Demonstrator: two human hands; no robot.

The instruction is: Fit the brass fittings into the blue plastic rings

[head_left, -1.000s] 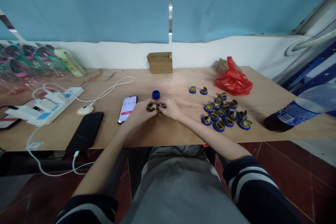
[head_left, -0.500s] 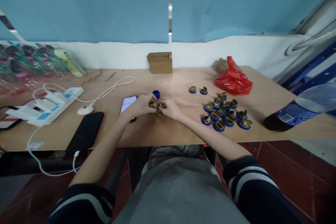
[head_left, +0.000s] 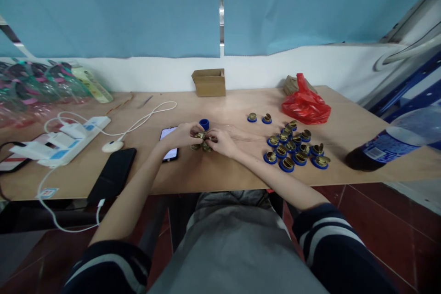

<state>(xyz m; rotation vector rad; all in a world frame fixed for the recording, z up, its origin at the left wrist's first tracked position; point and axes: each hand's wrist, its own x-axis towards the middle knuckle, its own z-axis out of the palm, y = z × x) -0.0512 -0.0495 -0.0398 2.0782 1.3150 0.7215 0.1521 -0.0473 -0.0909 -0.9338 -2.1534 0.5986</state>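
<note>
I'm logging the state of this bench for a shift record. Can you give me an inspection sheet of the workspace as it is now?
Surface: wooden table, bare near the front edge.
Job's things: small brass parts between both hands; lone blue cap just behind; cluster of blue caps with brass tops to the right.
Clutter: cardboard box, red bag, two phones, lying bottle.
Grippers: left hand and right hand, fingers pinching the brass parts.
Cables: white cable from power strip.
Surroundings: blue curtain.

Both hands, left hand [head_left: 184, 134] and right hand [head_left: 222, 141], pinch small brass pieces [head_left: 201, 141] over the counter [head_left: 220, 174] (blue-based caps [head_left: 294, 149] massed nearby).
</note>
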